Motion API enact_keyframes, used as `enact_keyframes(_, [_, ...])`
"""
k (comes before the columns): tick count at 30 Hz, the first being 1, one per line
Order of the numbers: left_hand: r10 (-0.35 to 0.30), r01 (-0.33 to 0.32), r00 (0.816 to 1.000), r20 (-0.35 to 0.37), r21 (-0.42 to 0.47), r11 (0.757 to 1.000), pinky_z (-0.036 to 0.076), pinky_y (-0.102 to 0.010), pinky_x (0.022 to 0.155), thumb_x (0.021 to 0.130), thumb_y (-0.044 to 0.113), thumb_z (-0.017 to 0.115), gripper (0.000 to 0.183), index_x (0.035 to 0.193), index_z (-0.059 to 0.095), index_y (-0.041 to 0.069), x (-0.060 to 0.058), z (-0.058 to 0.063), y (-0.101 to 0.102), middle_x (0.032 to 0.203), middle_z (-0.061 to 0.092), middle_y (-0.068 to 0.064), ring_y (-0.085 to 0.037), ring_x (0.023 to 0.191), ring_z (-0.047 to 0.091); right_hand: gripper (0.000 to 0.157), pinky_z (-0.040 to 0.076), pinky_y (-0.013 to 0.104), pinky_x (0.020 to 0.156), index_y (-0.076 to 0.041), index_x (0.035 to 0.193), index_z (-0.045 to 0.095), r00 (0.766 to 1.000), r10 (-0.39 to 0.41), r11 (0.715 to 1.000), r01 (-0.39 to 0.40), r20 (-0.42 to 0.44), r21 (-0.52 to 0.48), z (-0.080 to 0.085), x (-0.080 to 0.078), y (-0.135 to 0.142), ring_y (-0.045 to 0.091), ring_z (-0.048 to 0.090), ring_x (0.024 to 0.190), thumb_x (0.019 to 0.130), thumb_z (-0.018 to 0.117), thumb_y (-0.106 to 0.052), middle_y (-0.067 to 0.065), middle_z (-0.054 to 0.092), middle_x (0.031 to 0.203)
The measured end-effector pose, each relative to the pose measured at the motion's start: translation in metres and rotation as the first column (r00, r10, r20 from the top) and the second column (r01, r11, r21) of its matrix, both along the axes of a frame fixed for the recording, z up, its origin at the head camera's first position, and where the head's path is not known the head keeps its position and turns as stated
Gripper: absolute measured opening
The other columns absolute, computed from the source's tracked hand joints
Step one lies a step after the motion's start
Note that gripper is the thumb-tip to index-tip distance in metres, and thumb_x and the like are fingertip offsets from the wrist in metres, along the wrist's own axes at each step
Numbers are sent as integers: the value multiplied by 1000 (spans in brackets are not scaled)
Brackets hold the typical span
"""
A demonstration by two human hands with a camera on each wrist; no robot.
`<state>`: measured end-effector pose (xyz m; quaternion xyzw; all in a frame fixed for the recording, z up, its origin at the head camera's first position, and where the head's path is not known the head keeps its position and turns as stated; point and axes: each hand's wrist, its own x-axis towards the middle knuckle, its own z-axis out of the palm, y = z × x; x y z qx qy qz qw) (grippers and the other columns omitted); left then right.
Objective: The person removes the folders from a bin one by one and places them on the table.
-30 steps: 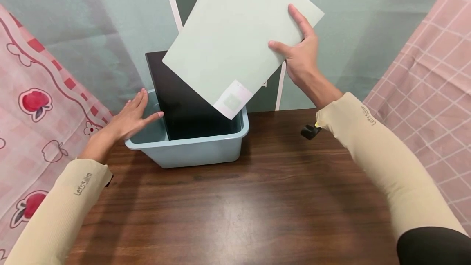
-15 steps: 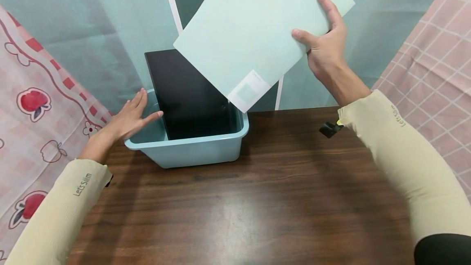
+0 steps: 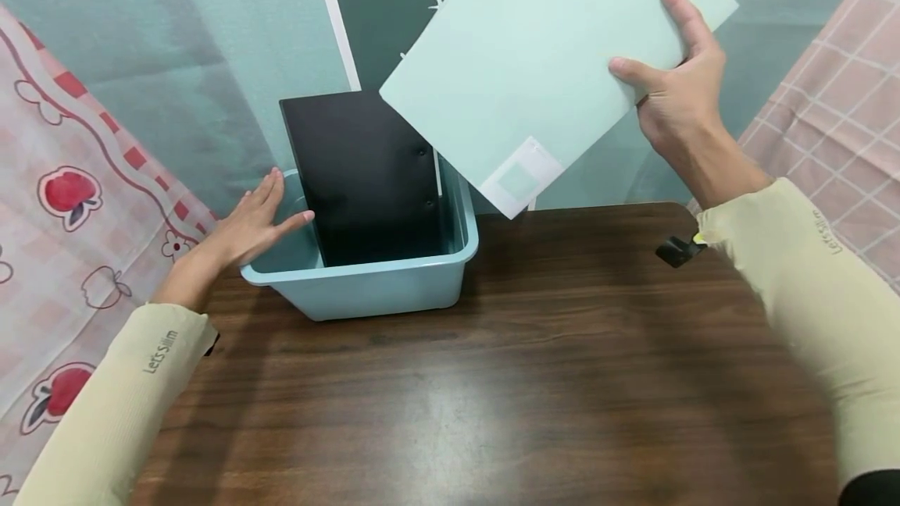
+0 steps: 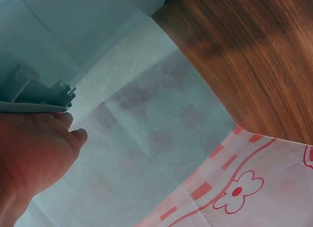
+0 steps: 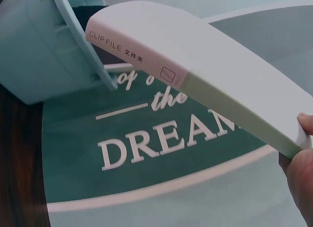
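Observation:
My right hand [image 3: 680, 96] grips a pale mint clip file [image 3: 548, 45] by one edge, thumb on its broad face, and holds it tilted above the table. A white label sits at the file's lower corner, and its spine, printed CLIP FILE [image 5: 132, 56], shows in the right wrist view. A light blue plastic bin [image 3: 380, 291] stands at the back of the table. Inside it leans a black folder [image 3: 351, 170], its top rising above the rim. With fingers extended, my left hand [image 3: 246, 233] rests on the bin's left rim.
The brown wooden table [image 3: 422, 397] stretches in front of the bin. Behind hangs a teal curtain [image 3: 197, 45] with a dark green lettered panel. Pink patterned cloth [image 3: 70, 256] borders the left, and a pink checked cloth [image 3: 837, 123] the right.
The clip file in my right hand has moved to the right, away from over the bin, uncovering more of the black folder. My left hand has stayed on the rim.

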<state>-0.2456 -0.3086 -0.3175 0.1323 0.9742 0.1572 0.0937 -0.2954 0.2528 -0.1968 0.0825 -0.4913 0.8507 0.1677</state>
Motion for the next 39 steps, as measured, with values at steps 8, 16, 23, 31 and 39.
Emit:
enact_keyframes(8, [0, 0, 1000, -1, 6, 1000, -8, -61, 129, 108, 68, 36, 99, 165, -20, 9, 2, 1, 1, 173, -27, -8, -33, 162, -17, 103, 61, 29, 92, -20, 148, 64, 999, -22, 1000, 21, 29, 21, 3, 3, 31, 13, 40, 140, 66, 69, 43, -4, 45, 154])
enact_keyframes(16, [2, -2, 1000, -1, 5, 1000, -8, -60, 129, 107, 68, 37, 100, 165, -20, 10, 0, 1, 1, 174, -26, -6, -33, 163, -17, 108, 62, 28, 88, -21, 147, 65, 995, -27, 1000, 27, 97, -5, -2, 5, 60, 10, 40, 140, 63, 67, 47, -9, 45, 153])
enact_keyframes(23, [2, -2, 1000, 6, 13, 1000, -7, -61, 129, 107, 69, 36, 100, 166, -20, 10, -1, -1, 4, 174, -26, -6, -33, 163, -17, 110, 63, 26, 79, -23, 149, 63, 993, -20, 999, 16, 116, 40, -9, 11, 84, 9, 35, 144, 65, 65, 47, -11, 39, 158])
enact_keyframes(31, [1, -1, 1000, 4, 14, 1000, -8, -61, 129, 108, 68, 36, 99, 166, -19, 10, -1, 0, 4, 174, -27, -7, -35, 162, -16, 110, 60, 26, 92, -24, 150, 62, 985, -19, 998, 9, 173, 62, -17, 15, 108, 6, 31, 146, 65, 65, 47, -15, 39, 156])
enact_keyframes(39, [3, -3, 1000, -3, 19, 1000, -7, -61, 129, 108, 67, 36, 99, 166, -19, 9, 1, 1, 5, 174, -26, -8, -33, 162, -16, 111, 60, 23, 88, -25, 149, 63, 980, -22, 996, 4, 199, 92, -28, 14, 123, 6, 29, 151, 65, 65, 46, -15, 34, 161])
